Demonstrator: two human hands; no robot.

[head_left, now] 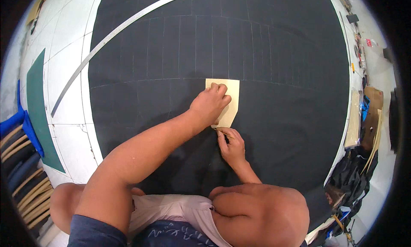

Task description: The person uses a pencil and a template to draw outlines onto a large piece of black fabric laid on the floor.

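A pale yellow card template (231, 102) with a cut-off lower right corner lies flat on black fabric (291, 131). Its top edge meets a curved chalk-like line drawn across the fabric. My left hand (212, 102) presses down on the template with the fingers curled in, covering its left part. Just below, at the template's lower edge, my right hand (233, 147) pinches a thin, pencil-like marking stick (227, 135). The stick's tip sits close to my left thumb, and its exact contact with the fabric is too small to make out.
A long metal ruler (109, 36) bows across the upper left of the fabric. Left of it are white floor tiles (68, 93), a green mat (40, 118) and rolls (32, 195) beside blue material. Small tools, card strips (353, 118) and a black bag (351, 178) line the right side.
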